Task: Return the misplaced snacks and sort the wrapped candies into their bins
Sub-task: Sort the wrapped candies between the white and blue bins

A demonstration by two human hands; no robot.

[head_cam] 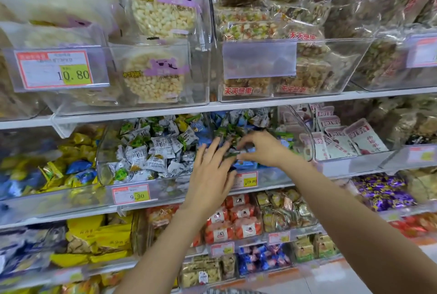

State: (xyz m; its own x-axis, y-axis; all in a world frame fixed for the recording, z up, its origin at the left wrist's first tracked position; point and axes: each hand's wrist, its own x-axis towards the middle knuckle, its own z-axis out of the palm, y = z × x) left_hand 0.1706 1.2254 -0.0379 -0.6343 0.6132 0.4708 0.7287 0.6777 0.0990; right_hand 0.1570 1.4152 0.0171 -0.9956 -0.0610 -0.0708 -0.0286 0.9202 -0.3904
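Note:
Both hands reach into a clear bin of green and blue wrapped candies on the middle shelf. My left hand lies flat with straight fingers at the bin's front edge, touching the candies. My right hand pinches a small green wrapped candy between thumb and fingertips, just above the pile. To the left stands a clear bin of white and green plum candies.
Yellow and blue candies fill the bin further left. White and red sachets stand in the bin to the right. Rice cakes and nut bars are above, more snack bins below. Price tags line the shelf edges.

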